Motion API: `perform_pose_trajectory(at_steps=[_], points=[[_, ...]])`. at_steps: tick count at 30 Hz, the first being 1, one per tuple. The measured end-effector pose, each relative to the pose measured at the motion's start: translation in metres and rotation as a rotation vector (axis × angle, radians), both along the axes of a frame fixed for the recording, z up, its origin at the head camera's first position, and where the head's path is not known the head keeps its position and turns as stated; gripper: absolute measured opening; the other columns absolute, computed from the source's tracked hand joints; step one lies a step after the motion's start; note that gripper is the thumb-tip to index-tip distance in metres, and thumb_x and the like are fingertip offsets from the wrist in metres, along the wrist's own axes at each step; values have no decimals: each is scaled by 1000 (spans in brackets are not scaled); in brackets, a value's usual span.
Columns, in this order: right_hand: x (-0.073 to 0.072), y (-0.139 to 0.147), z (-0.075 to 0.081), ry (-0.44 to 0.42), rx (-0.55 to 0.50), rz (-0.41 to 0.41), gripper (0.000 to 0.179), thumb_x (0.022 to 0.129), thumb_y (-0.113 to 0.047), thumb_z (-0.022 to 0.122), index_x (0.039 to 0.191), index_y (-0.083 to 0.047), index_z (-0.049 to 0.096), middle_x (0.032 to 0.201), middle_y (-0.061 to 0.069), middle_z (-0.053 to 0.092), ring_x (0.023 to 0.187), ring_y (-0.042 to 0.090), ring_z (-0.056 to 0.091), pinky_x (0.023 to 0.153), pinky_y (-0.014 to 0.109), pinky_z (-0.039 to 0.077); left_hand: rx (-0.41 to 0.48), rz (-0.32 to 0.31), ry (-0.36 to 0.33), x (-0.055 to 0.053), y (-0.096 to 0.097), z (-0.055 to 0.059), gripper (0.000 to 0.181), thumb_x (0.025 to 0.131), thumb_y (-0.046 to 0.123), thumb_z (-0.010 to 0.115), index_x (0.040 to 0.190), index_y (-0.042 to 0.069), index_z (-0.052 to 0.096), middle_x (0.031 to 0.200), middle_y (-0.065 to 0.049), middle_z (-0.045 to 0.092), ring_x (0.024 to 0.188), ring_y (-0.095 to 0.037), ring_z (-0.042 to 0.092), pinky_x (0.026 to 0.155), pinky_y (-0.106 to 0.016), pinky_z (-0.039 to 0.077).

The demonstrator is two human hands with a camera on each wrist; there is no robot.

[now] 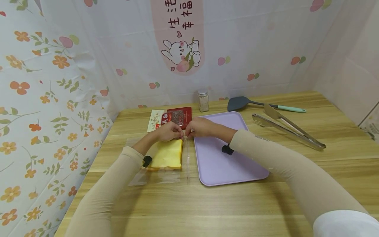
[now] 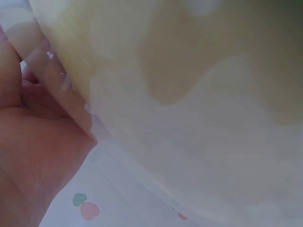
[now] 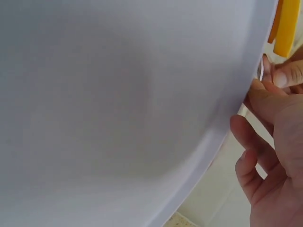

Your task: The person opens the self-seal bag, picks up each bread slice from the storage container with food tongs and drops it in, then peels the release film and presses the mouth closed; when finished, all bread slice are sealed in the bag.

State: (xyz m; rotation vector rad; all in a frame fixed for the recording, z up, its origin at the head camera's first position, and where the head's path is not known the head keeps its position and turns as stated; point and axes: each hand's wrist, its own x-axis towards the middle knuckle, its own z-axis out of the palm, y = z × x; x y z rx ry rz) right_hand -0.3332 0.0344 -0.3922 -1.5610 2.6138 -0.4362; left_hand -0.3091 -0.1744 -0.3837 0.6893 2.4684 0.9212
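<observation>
A clear plastic zip bag (image 1: pixel 187 164) lies flat on the table, with a stack of square yellow slices (image 1: pixel 167 154), cheese by their look, inside it. My left hand (image 1: pixel 167 132) pinches the bag's right edge near its far corner. Right beside it, the fingertips of my right hand (image 1: pixel 202 127) pinch the same edge. In the right wrist view, thumb and index of my right hand (image 3: pixel 284 146) meet the other hand's fingertips, while the remaining fingers curl loosely. See-through film covers much of the left wrist view, overlapping my left hand (image 2: pixel 42 137).
Under my right forearm lies a lilac tray (image 1: pixel 234 171). Behind the hands are a red spice packet (image 1: pixel 185 115), a pale packet (image 1: pixel 154 121) and a glass shaker jar (image 1: pixel 203 101). Metal tongs (image 1: pixel 291 128) and a spatula (image 1: pixel 240 103) lie on the right. Curtains border the table (image 1: pixel 183 210).
</observation>
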Motion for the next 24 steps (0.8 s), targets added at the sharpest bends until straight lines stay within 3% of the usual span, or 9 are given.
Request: perform_pose_trajectory(at_steps=[6, 14, 18, 24], points=[[7, -3, -4, 93, 25, -32, 7, 89, -4, 72, 88, -11, 74, 84, -2, 71, 78, 14, 64, 72, 29, 53, -6, 3, 21, 0, 0, 0, 21, 101, 7, 55, 93, 1, 73, 87, -4, 73, 76, -11, 59, 69, -24, 45], [12, -5, -5, 93, 56, -79, 20, 86, 8, 61, 80, -11, 64, 76, -1, 60, 70, 13, 51, 61, 27, 42, 2, 14, 25, -1, 0, -1, 19, 100, 6, 55, 93, 0, 72, 87, -4, 73, 76, -10, 60, 69, -23, 46], [9, -2, -6, -4, 1, -84, 17, 87, 6, 63, 86, -11, 65, 80, -2, 63, 72, 13, 54, 63, 26, 45, 18, 16, 7, -1, 0, -2, 19, 100, 6, 54, 94, -2, 71, 87, -5, 73, 76, -10, 62, 69, -23, 46], [0, 1, -4, -292, -176, -99, 20, 87, 0, 59, 106, 0, 65, 89, 6, 69, 81, 15, 62, 73, 29, 51, -1, 15, 3, -1, 0, -1, 20, 101, 7, 54, 96, -2, 71, 91, -7, 74, 78, -11, 63, 69, -23, 46]])
